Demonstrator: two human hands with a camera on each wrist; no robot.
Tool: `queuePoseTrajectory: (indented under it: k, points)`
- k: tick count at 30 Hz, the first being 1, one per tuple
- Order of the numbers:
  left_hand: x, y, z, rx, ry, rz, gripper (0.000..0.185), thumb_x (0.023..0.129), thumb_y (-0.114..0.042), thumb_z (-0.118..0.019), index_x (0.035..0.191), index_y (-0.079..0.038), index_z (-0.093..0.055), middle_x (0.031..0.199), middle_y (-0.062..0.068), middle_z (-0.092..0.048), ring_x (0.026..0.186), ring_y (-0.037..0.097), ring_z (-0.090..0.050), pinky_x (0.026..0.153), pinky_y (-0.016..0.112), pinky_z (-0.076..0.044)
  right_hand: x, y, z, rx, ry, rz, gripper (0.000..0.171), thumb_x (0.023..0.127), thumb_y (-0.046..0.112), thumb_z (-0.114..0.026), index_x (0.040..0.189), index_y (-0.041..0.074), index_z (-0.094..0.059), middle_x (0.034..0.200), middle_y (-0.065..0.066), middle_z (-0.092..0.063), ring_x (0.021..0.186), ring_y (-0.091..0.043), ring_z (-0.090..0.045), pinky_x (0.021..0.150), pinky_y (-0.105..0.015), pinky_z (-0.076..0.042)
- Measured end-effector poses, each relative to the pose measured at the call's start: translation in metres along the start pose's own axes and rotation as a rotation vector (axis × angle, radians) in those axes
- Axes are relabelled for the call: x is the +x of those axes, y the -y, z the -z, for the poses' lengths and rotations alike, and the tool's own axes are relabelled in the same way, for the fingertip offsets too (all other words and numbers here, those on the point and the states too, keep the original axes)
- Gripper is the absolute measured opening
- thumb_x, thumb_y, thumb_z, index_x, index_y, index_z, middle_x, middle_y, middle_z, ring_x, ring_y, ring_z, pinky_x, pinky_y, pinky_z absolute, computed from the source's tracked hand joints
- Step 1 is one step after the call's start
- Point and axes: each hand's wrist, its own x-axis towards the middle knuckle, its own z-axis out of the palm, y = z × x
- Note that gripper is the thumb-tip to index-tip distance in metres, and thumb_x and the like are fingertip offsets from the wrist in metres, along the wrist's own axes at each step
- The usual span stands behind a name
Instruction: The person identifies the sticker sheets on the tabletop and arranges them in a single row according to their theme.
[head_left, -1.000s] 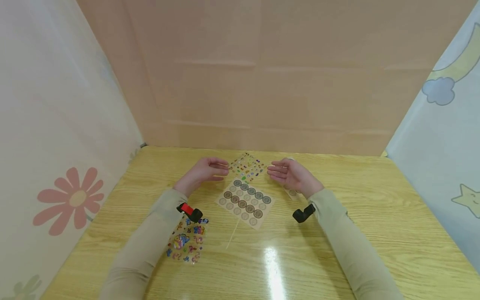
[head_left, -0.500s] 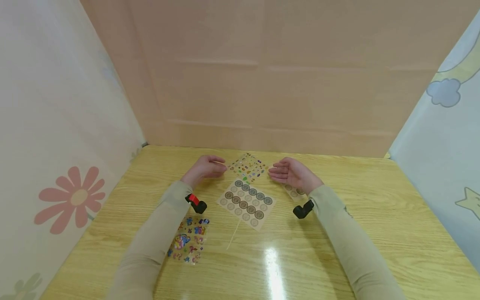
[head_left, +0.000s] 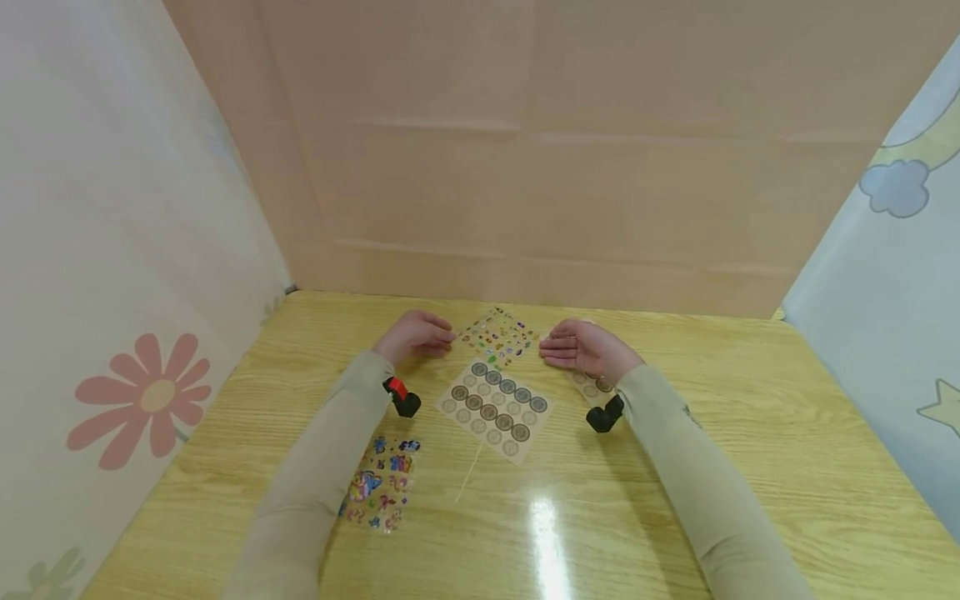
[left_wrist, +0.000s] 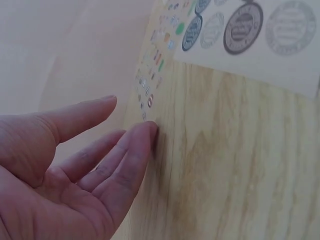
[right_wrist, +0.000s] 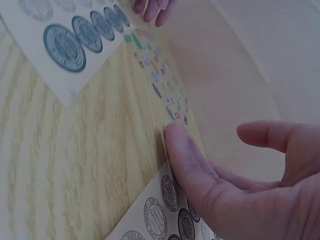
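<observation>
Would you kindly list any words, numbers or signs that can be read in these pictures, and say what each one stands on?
No text can be read.
Sheet of round seal stickers: the seals bear print, too small and blurred to read.
Small strip of round seals under the right hand: print blurred.
Clear sheet of tiny stickers between the hands: pictures only.
Colourful sticker sheet under the left sleeve: no legible words.

A makeshift craft booth is shown: a pale wood-grain table (head_left: pixel 750 433) is enclosed by a plain cardboard back wall (head_left: pixel 570 167). Side curtains (head_left: pixel 112 275) printed with childlike flowers, clouds and stars are hung, and sticker sheets (head_left: pixel 495 402) are laid out.
</observation>
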Motion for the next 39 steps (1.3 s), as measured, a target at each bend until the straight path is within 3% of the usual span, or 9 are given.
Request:
queuePoseTrajectory:
  k: [5,8,13,23,39]
  points:
    - [0.007,0.002,-0.001,0.073,-0.04,0.02,0.037,0.086,-0.003,-0.07,0.121,0.006,-0.06,0.106,0.02,-0.067,0.085,0.023,-0.068,0.079,0.031,-0.057,0.002,-0.001,-0.003,-0.156,0.015,0.023,0.052,0.101,0.002,-0.044,0.146,-0.009,-0.021,0.138,-0.033,-0.039,0.123,-0.039,-0.047,0.103,-0.041,-0.043]
    - [0.011,0.005,-0.002,0.051,-0.031,0.042,0.035,0.086,-0.002,-0.07,0.119,0.006,-0.062,0.101,0.018,-0.068,0.078,0.019,-0.068,0.075,0.028,-0.058,0.003,-0.001,-0.006,-0.195,0.015,0.025,0.056,0.099,0.0,-0.048,0.147,-0.008,-0.021,0.136,-0.032,-0.042,0.118,-0.037,-0.052,0.102,-0.041,-0.043]
    - [0.016,0.006,-0.003,-0.03,-0.011,0.047,0.032,0.087,0.001,-0.069,0.117,0.009,-0.062,0.096,0.018,-0.069,0.074,0.017,-0.068,0.073,0.026,-0.058,0.005,-0.002,-0.009,-0.206,-0.02,0.033,0.052,0.099,0.001,-0.049,0.145,-0.008,-0.027,0.133,-0.032,-0.046,0.113,-0.034,-0.057,0.099,-0.041,-0.046]
    - [0.021,0.005,-0.012,-0.043,-0.048,0.036,0.031,0.08,0.005,-0.073,0.11,0.01,-0.066,0.09,0.016,-0.071,0.069,0.014,-0.068,0.068,0.025,-0.058,0.008,-0.004,-0.01,-0.187,-0.089,0.037,0.046,0.098,0.002,-0.052,0.141,-0.008,-0.037,0.129,-0.03,-0.051,0.105,-0.031,-0.063,0.094,-0.038,-0.05]
    - [0.024,0.002,-0.02,-0.025,-0.074,0.036,0.033,0.076,0.007,-0.076,0.107,0.008,-0.067,0.092,0.017,-0.07,0.068,0.015,-0.068,0.07,0.028,-0.059,0.008,-0.002,-0.006,-0.168,-0.081,0.032,0.04,0.101,0.008,-0.047,0.133,-0.014,-0.043,0.129,-0.032,-0.05,0.108,-0.032,-0.061,0.097,-0.038,-0.048]
